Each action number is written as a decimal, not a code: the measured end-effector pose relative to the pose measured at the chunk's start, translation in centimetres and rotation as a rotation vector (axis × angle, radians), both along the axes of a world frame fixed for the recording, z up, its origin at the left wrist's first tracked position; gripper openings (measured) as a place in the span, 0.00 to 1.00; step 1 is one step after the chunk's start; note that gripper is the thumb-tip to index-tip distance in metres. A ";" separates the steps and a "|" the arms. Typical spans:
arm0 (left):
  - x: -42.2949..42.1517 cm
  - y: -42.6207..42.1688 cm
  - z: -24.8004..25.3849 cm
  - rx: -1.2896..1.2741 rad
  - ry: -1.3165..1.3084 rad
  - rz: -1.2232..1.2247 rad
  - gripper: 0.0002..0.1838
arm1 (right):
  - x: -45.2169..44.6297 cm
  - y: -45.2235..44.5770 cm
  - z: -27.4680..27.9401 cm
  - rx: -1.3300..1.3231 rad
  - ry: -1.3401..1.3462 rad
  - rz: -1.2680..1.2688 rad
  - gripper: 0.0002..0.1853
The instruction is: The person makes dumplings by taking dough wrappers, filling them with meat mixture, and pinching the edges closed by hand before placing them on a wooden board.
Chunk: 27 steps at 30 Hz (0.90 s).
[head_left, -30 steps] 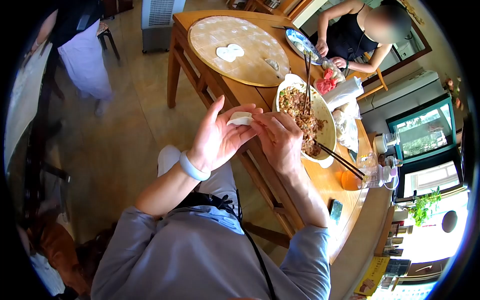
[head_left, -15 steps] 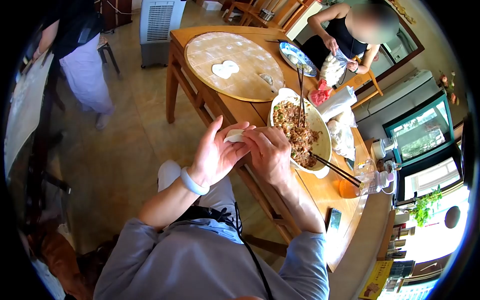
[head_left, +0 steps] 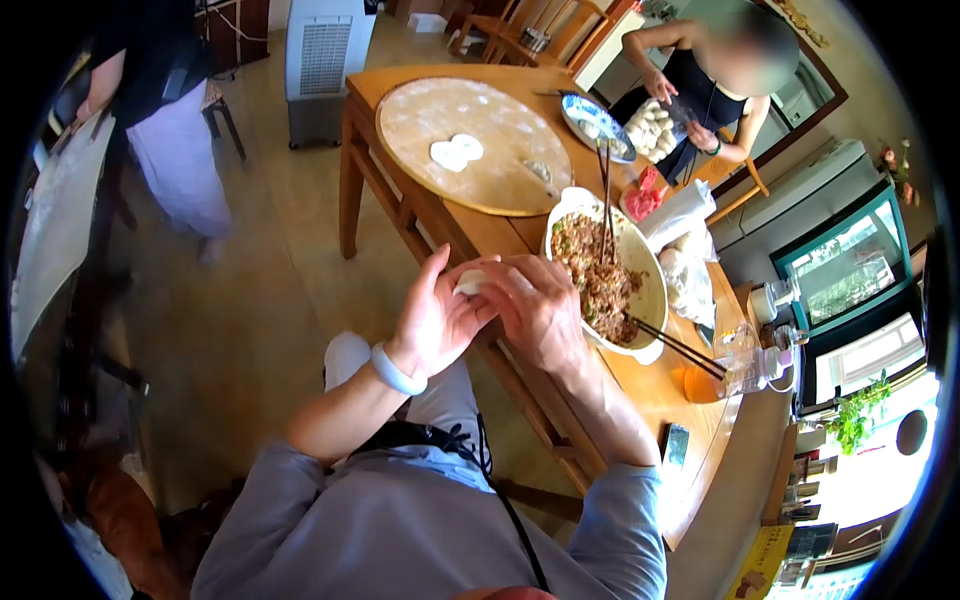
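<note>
1. The left hand (head_left: 437, 315) is mostly open, palm up, its thumb raised and apart from the fingers, with a small folded piece of white dough (head_left: 468, 283) resting on the fingers.
2. The right hand (head_left: 540, 308) is curled and closed, pinching the right-hand end of the dough; its fingertips are partly hidden.
3. The two hands meet at the dough in front of the near edge of the worktop (head_left: 650, 400), just beside the bowl (head_left: 650, 280). A pale band (head_left: 398, 371) circles the left wrist.
4. The bowl is white and holds chopped brown filling (head_left: 590, 270). One pair of chopsticks (head_left: 607, 190) stands up from the filling; a second pair (head_left: 680, 347) leans over the rim towards a bottle (head_left: 712, 378) of orange liquid.
5. Beyond the bowl lies a round floured board (head_left: 425, 115), bearing flat white wrappers (head_left: 456, 152), which overlap, and one filled dumpling (head_left: 538, 171).
6. A blue-and-white plate (head_left: 572, 105) sits near the board, and a phone (head_left: 676, 444) lies near the right forearm.
7. Across the worktop, another person in a black top (head_left: 690, 85) holds a clear bag of pale pieces (head_left: 650, 130).
</note>
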<state>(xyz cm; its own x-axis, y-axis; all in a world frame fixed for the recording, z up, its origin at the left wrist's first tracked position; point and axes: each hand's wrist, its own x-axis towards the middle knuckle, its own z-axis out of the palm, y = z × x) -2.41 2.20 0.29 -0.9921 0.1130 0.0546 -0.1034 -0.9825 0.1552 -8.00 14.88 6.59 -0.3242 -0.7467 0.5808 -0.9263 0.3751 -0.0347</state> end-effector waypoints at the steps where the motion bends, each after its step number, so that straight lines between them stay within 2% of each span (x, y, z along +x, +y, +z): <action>1: -0.1 0.0 0.0 -0.001 0.006 0.003 0.29 | 0.1 -0.2 0.2 0.000 -0.013 0.000 0.14; 2: -0.2 -0.1 0.0 -0.004 0.014 0.003 0.28 | 0.3 -0.4 0.7 0.047 -0.065 -0.028 0.18; 3: -0.2 -0.1 0.0 -0.006 0.010 -0.005 0.28 | 0.3 -0.5 1.1 0.078 -0.100 -0.001 0.19; 5: -0.1 -0.3 0.1 0.001 0.023 -0.015 0.25 | -0.1 -0.8 1.2 0.140 -0.143 0.099 0.17; 8: -0.2 -0.3 0.4 -0.002 0.003 -0.002 0.24 | -1.0 -1.3 1.2 0.341 -0.269 0.064 0.14; 11: -0.6 -1.0 -0.6 0.015 0.137 -0.045 0.27 | -2.6 -1.9 1.0 0.309 -0.301 0.184 0.11; 12: -0.6 -1.2 -0.6 0.002 0.088 -0.026 0.28 | -2.9 -2.2 2.0 0.360 -0.399 0.184 0.10; 13: -0.5 -1.3 -0.6 -0.009 0.036 -0.006 0.30 | -4.2 -2.1 2.2 0.364 -0.388 0.219 0.10; 15: -0.5 -1.8 -0.7 -0.011 -0.035 0.040 0.35 | -7.3 -2.7 3.4 0.349 -0.369 0.177 0.10; 17: -0.3 -2.7 -1.1 0.000 -0.081 0.085 0.40 | -12.1 -3.1 3.0 0.202 -0.374 0.053 0.11; 18: -0.3 -3.2 -1.9 0.024 -0.069 0.103 0.39 | -14.1 -3.4 3.3 0.222 -0.369 -0.043 0.12; 19: -0.1 -3.6 -2.0 0.036 -0.100 0.114 0.43 | -16.0 -3.7 3.5 0.238 -0.360 -0.139 0.13; 23: 0.0 -5.1 -4.9 0.181 -0.156 0.164 0.41 | -24.6 -4.1 0.5 0.374 -0.255 -0.327 0.13; 25: -0.3 -5.5 -5.9 0.248 -0.178 0.188 0.37 | -27.0 -3.8 -1.6 0.429 -0.227 -0.229 0.12; 27: 0.3 -6.0 -6.3 0.294 -0.212 0.198 0.31 | -28.2 -3.7 -3.0 0.485 -0.438 -0.323 0.10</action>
<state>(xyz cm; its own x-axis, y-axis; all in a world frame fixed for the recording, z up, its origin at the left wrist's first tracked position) -2.09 -3.84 -5.97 -0.9859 -0.0709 -0.1514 0.0924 -0.9858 -0.1400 -36.20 11.16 3.56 -0.6987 -0.7150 -0.0251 -0.7060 0.6947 -0.1374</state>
